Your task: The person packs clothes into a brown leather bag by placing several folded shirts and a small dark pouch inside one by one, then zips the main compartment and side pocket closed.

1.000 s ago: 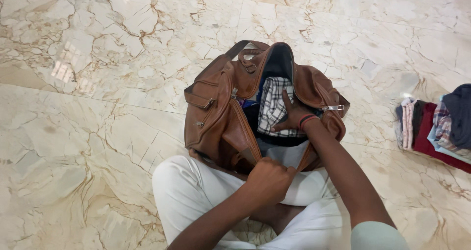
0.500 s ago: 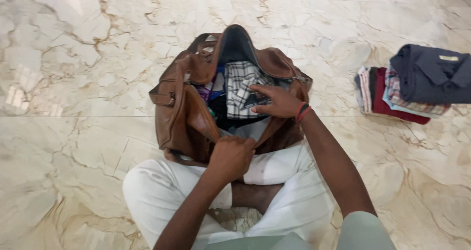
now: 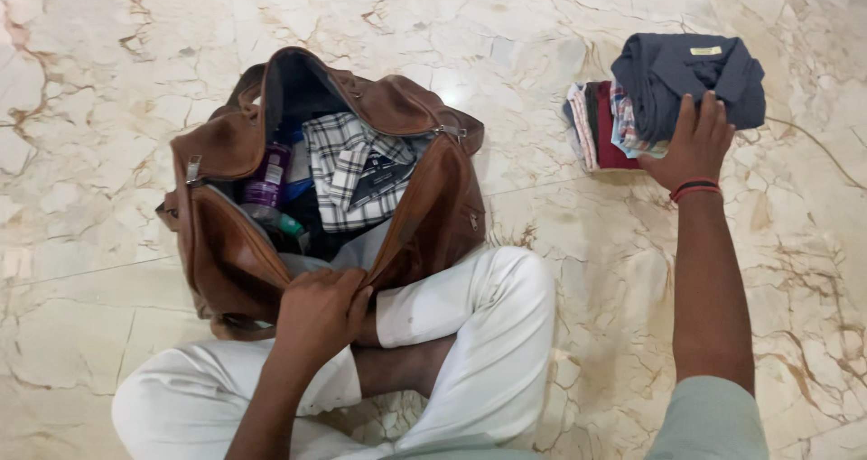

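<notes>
a polished marble floor of cream slabs with brown veining and thin joints, glossy under soft light reflections.

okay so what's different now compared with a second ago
The right hand left the plaid shirt in the brown bag and swung right to the dark folded garment on the clothes stack. The left hand still grips the bag's near edge.

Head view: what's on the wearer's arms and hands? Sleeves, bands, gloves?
Both hands are bare, no gloves or rings visible. The right hand has two thin wrist bands, one dark and one red. The right arm shows a short pale grey-green sleeve at the upper arm; the forearm is uncovered. The left hand has nothing on the wrist, and no sleeve shows on that forearm.
</notes>
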